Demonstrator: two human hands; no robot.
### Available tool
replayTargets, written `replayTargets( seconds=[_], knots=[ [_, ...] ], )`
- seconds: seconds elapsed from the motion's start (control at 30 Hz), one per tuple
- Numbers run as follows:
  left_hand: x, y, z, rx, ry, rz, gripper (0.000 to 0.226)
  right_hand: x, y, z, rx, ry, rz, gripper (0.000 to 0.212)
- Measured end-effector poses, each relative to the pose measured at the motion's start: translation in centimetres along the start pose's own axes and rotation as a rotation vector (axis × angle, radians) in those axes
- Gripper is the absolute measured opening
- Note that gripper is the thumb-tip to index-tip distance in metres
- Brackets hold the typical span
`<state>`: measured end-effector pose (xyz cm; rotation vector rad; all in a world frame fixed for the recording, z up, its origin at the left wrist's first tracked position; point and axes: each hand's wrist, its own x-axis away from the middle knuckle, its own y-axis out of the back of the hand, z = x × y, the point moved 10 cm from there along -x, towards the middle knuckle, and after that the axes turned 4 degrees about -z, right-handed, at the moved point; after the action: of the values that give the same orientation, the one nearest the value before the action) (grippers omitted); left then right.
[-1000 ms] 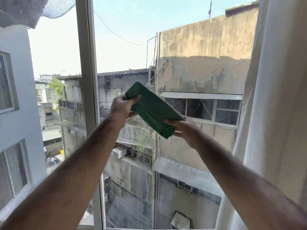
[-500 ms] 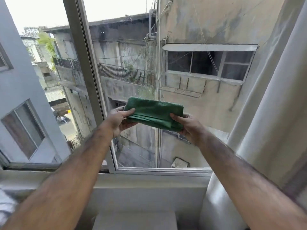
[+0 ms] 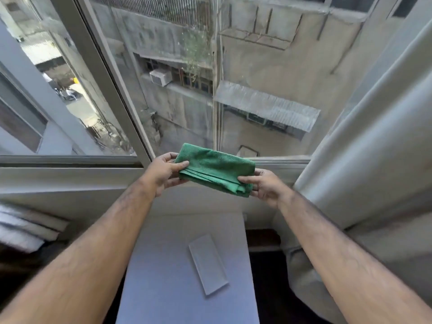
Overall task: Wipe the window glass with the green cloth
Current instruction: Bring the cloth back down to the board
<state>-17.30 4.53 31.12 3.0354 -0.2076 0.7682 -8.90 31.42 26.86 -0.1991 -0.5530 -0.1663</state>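
Hands grip a folded green cloth [image 3: 216, 168] between them, one at each end. The left hand [image 3: 163, 170] pinches the cloth's left edge, thumb on top and fingers curled beneath; the right hand [image 3: 264, 185] is closed on the right corner, where the layered edges show, thumb on top as well. The cloth hangs in the air, apart from the window glass [image 3: 187, 90], which lies beyond the hands and above them. Below the hands and nearer the person stands a pale bench [image 3: 163, 277], carrying a flat grey rectangular object [image 3: 208, 264]. To the right of the right hand hangs a white curtain [image 3: 374, 148].
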Motion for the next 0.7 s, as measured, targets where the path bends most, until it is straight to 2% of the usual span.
replayTargets(
  seconds=[0.27, 0.4, 0.53, 0.7],
  knots=[
    [-5.3, 0.8, 17.4, -0.109, 0.18, -0.001, 0.02, -4.7, 2.2, -19.4, -0.042, -0.225, -0.062, 0.025],
    [-7.8, 1.0, 26.2, -0.203, 0.256, 0.016, 0.019, -5.9, 3.3, -29.3, -0.017, -0.34, -0.099, 0.033],
    [-11.1, 1.3, 33.8, -0.359, 0.318, 0.039, 0.03, -6.7, 3.0, -38.4, 0.009, -0.453, -0.13, 0.034],
    [-15.0, 1.7, 40.7, -0.561, 0.327, 0.05, 0.025, -7.3, 1.6, -48.2, -0.016, -0.559, -0.226, 0.034]
  ],
)
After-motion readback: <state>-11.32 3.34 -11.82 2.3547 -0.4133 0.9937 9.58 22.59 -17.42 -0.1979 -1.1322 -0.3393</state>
